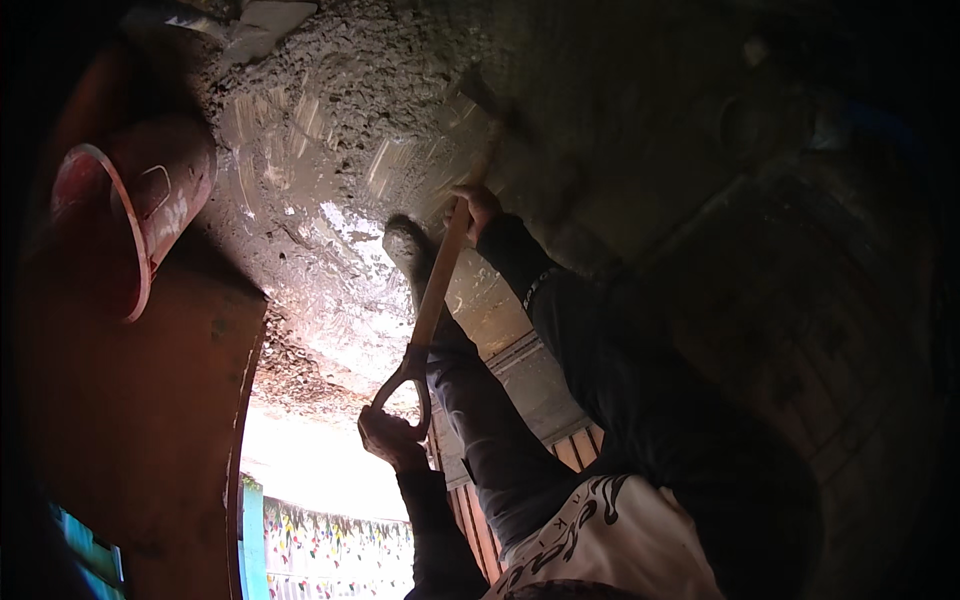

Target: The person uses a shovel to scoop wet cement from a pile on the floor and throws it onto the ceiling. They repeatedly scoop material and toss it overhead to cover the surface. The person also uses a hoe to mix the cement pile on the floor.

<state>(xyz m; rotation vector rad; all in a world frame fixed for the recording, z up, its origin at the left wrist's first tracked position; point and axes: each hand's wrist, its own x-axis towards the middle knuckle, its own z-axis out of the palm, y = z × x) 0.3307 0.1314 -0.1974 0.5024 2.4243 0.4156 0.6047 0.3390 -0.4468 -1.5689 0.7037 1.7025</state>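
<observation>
A shovel with a long wooden shaft [440, 275] slants up and away from me, held in both hands. My left hand [393, 437] is closed around the dark D-shaped handle [412, 375] at its near end. Farther up, my right hand [479, 207] wraps round the shaft. The shovel's blade [480, 90] is dim and partly lost in shadow, at the edge of a patch of wet grey mortar or concrete mix [350, 90]. Scrape marks streak the wet ground around it.
A reddish bucket [180, 190] lies tilted at the left, above a large brown panel [140, 400]. My muddy boot [405, 245] stands beside the shaft. Dry rubble [290, 365] lies near the bright opening. Deep shadow hides much of the right side.
</observation>
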